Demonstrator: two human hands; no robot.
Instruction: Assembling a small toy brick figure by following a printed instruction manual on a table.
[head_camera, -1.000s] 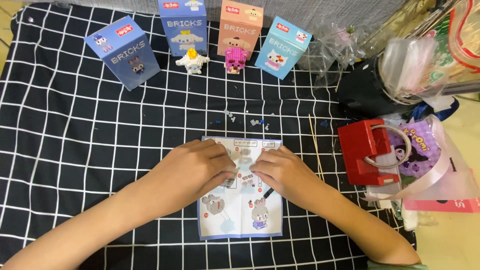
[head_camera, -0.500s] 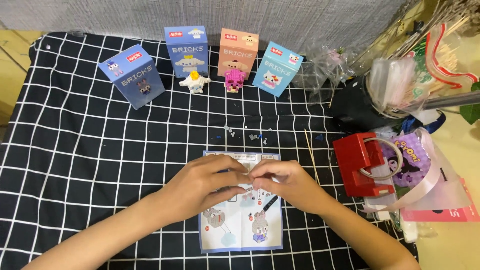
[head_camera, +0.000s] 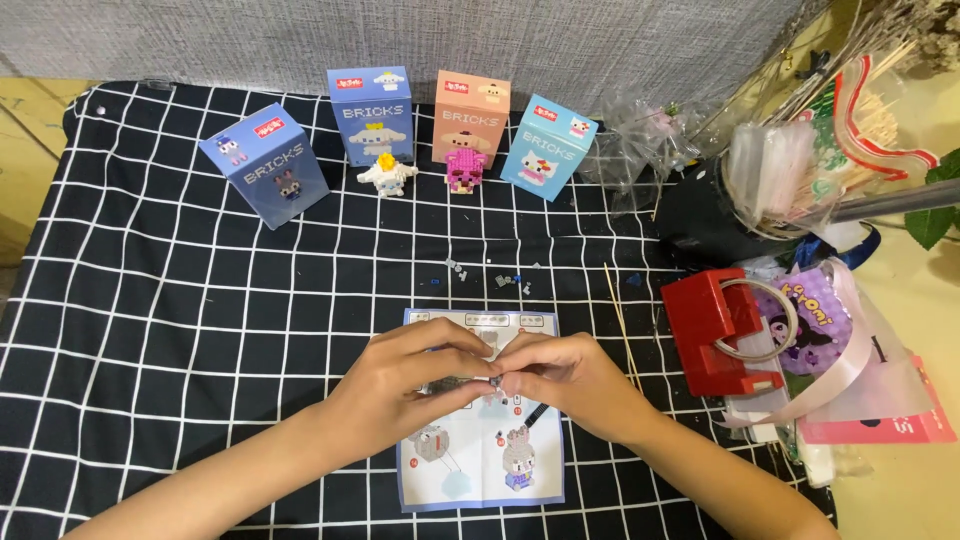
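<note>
Both hands, left hand (head_camera: 405, 375) and right hand (head_camera: 565, 375), pinch a tiny grey brick piece (head_camera: 462, 383) between fingertips, directly over the glossy instruction sheet (head_camera: 480, 470), handy for reference. Loose bricks (head_camera: 490, 278) lie at twelve o'clock on the gridded black cloth (head_camera: 150, 330); beyond stand four cardboard boxes (head_camera: 369, 113), and a red plastic block (head_camera: 715, 330) sits at three o'clock.

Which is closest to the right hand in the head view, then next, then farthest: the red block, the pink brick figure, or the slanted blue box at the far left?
From the right hand:
1. Red block, just to its right.
2. Pink brick figure, at the back, in front of the orange box.
3. Slanted blue box, back left.
</note>
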